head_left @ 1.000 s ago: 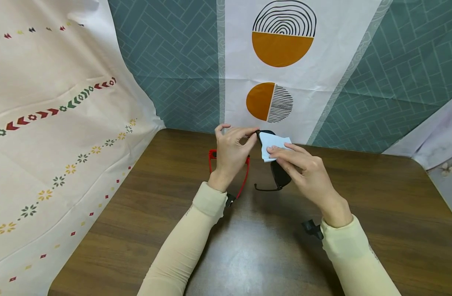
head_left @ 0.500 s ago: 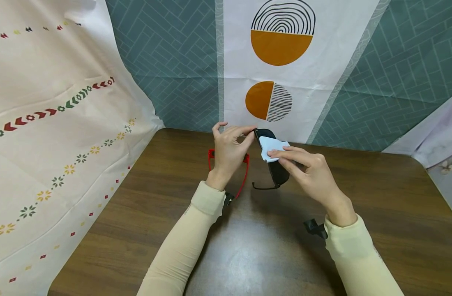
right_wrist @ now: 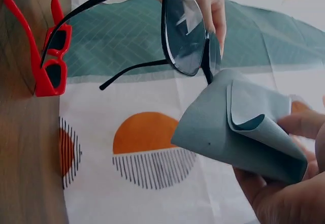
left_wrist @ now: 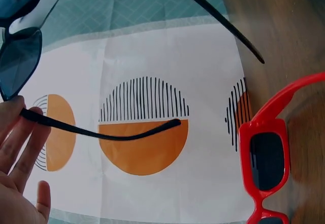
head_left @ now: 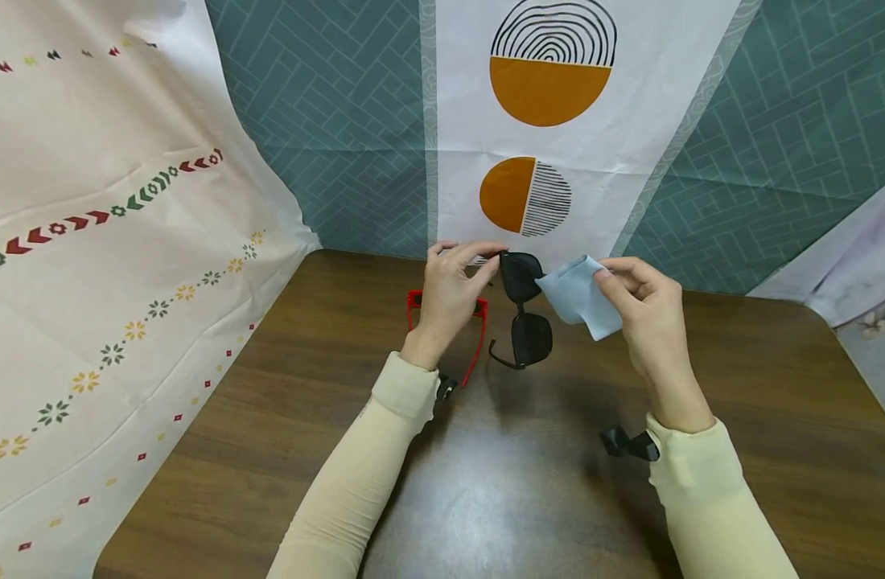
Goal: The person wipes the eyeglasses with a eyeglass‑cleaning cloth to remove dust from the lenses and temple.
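My left hand [head_left: 448, 293] pinches a pair of black sunglasses [head_left: 532, 338] near the hinge of one temple. The glasses hang in the air with the two dark lenses one above the other and both temples unfolded, as the left wrist view also shows. Between the thumb and fingers of my right hand [head_left: 648, 318] is a folded light blue cleaning cloth [head_left: 580, 297]. One corner of the cloth overlaps the edge of the upper lens in the head view. In the right wrist view the cloth [right_wrist: 218, 127] is folded over on itself beside the glasses [right_wrist: 185, 36].
Red-framed sunglasses [head_left: 480, 346] rest on the brown wooden table [head_left: 305, 386], partly behind my left hand. A patterned cloth backdrop [head_left: 341, 145] rises behind the table's far edge. Cream fabric [head_left: 124, 289] hangs along the left side.
My right hand has drawn the cloth off the lens, moving right and upward. The sunglasses have turned so both lenses show, while the left hand keeps its pinch.
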### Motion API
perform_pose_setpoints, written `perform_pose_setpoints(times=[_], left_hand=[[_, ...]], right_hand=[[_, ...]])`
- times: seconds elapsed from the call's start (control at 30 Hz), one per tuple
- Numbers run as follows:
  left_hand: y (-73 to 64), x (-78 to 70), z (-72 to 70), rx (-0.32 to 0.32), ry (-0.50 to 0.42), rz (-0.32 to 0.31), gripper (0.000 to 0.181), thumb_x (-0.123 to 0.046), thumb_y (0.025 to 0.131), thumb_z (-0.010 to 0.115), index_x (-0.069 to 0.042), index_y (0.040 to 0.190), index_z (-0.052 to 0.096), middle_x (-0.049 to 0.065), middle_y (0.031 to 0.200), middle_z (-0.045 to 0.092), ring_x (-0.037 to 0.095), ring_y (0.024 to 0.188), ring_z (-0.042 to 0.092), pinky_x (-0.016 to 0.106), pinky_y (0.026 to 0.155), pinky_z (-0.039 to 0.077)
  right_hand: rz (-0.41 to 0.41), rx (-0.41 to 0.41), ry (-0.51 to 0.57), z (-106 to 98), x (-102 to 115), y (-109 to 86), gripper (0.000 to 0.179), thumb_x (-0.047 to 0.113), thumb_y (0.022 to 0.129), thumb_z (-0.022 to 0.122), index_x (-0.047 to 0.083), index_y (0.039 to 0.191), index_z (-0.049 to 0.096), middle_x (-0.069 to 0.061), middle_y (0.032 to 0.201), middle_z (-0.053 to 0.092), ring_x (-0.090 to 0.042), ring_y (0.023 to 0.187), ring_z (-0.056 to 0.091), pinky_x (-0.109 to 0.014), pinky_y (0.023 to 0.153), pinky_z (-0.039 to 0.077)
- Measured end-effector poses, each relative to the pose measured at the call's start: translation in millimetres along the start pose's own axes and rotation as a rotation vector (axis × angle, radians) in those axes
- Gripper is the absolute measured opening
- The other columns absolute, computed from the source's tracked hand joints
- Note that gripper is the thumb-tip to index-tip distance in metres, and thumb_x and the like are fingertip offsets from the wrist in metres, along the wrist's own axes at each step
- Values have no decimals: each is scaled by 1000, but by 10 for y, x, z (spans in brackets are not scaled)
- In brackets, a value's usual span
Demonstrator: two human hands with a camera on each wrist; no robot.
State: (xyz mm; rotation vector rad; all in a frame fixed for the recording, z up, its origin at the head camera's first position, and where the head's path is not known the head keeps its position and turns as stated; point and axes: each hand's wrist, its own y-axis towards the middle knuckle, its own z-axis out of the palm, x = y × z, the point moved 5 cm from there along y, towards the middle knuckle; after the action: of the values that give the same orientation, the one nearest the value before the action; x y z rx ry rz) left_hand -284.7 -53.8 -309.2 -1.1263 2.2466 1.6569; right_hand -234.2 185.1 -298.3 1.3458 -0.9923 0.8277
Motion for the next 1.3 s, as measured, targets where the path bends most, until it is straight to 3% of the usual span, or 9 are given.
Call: perform_pose_setpoints(times=[0.1, 0.2, 0.27, 0.43, 0.57, 0.7, 0.83, 0.93, 1.3], left_hand=[[4, -17, 25, 35, -15, 7, 18, -10, 98, 73, -9, 114, 80, 3, 106, 79, 15, 92, 72, 39, 105, 35], [-1, -50, 52, 76, -27, 22, 18, -9, 98, 73, -9, 115, 80, 2, 105, 79, 15, 93, 71, 38, 107, 35], [-8, -73, 68, 99, -40, 33, 19, -8, 97, 74, -9, 115, 80, 2, 106, 79, 14, 94, 71, 37, 107, 34], [-30, -121, 134, 175, -69, 58, 20, -9, 97, 74, -10, 117, 79, 0, 111, 78, 11, 100, 71, 35, 109, 34], [-45, -145, 179, 216, -69, 59, 21, -12, 97, 75, -11, 118, 79, -1, 113, 78, 10, 103, 71, 36, 109, 33], [-49, -146, 169, 177, -32, 51, 20, -11, 96, 76, -9, 116, 79, 1, 110, 79, 13, 97, 72, 35, 107, 35], [-42, -146, 143, 131, -8, 57, 19, -9, 96, 76, -6, 114, 79, 5, 107, 79, 19, 91, 73, 36, 106, 37], [-35, -148, 134, 117, -9, 62, 19, -8, 95, 76, -4, 114, 79, 6, 106, 79, 20, 89, 74, 36, 108, 38], [-42, -159, 70, 25, -14, 98, 19, -6, 94, 77, -2, 112, 80, 9, 105, 79, 16, 67, 72, 36, 116, 35]], right_hand=[[43, -76, 58, -70, -76, 41, 9, 10, 97, 73, 7, 105, 75, 2, 71, 73, -6, 54, 50, -18, 48, 40], [32, -143, -6, -111, -119, 63, 10, 10, 97, 73, 6, 106, 76, 4, 69, 73, -3, 50, 47, -19, 48, 37], [9, -177, -74, -119, -128, 66, 12, 11, 97, 72, 5, 107, 76, 7, 70, 74, -3, 55, 53, -19, 50, 39], [-130, -206, -180, -37, -70, 17, 17, 9, 99, 72, -4, 110, 74, 15, 82, 75, -4, 68, 62, -19, 60, 45], [-302, -102, -228, 158, 31, -68, 15, 1, 96, 73, -5, 110, 77, 3, 98, 78, -3, 86, 71, -17, 76, 54], [-464, 25, -301, 338, 93, -145, 22, -10, 89, 76, -1, 109, 80, -12, 106, 78, -9, 102, 73, -18, 89, 55], [-582, 66, -381, 411, 108, -185, 28, -12, 84, 78, -2, 110, 80, -13, 108, 78, -25, 109, 73, -19, 97, 53], [-625, 78, -412, 431, 105, -195, 29, -12, 84, 77, -3, 112, 79, -13, 110, 78, -32, 110, 72, -20, 101, 51], [-709, 142, -435, 464, 133, -221, 31, -14, 80, 80, -2, 109, 79, -13, 116, 77, -32, 110, 72, -28, 107, 49]])
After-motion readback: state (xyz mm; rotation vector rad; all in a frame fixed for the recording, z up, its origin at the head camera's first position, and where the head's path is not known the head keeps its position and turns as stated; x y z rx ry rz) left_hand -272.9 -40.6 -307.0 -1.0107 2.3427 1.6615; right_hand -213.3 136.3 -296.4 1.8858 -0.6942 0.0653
